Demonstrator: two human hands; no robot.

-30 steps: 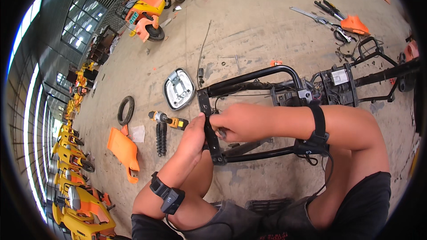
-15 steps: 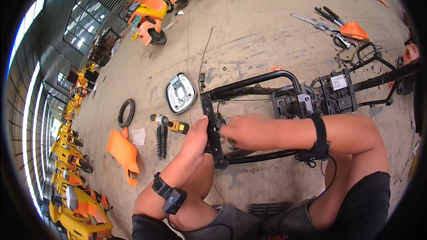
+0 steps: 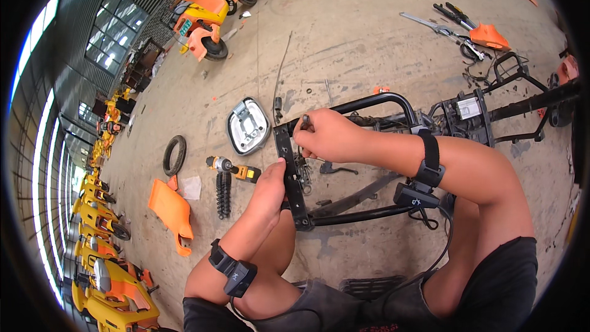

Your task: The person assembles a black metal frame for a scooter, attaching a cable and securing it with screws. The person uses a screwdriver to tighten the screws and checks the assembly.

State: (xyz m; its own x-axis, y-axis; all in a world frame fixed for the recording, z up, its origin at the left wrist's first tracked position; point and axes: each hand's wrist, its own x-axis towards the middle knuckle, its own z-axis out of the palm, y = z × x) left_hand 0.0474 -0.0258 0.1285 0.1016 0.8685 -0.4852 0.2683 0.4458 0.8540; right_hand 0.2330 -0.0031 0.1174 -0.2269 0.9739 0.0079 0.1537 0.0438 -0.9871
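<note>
Rows of yellow scooters (image 3: 98, 212) flanked a vehicle workshop housed in a big shed, with a corrugated wall (image 3: 67, 43) and a stained concrete floor (image 3: 344, 37). A stripped black frame (image 3: 372, 99), a cordless power tool (image 3: 247, 173), a loose tyre (image 3: 167, 161) and an orange body panel (image 3: 169, 209) showed its trade.

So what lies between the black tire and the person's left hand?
The head view shows a power tool there, with black coil springs beside it.
</note>
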